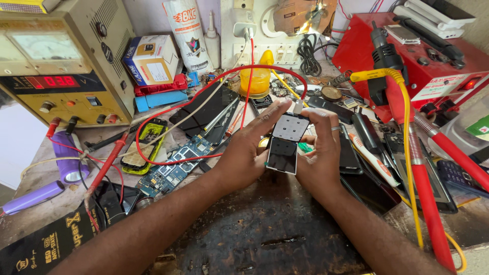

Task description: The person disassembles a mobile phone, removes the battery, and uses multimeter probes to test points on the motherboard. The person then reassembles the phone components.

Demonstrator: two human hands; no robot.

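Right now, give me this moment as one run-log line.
left hand: holds small black-and-white keypad phone | right hand: holds same phone, ring on finger | nearby: blue circuit board, red wire | surface: worn dark workbench

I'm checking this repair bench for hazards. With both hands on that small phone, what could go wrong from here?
1. The small white-edged phone sits pinched between the left hand and right hand above the dark worn benchtop; it could slip.
2. The looping red wire lies close to the left wrist and might snag.
3. The bare blue circuit board beside that forearm could get knocked.
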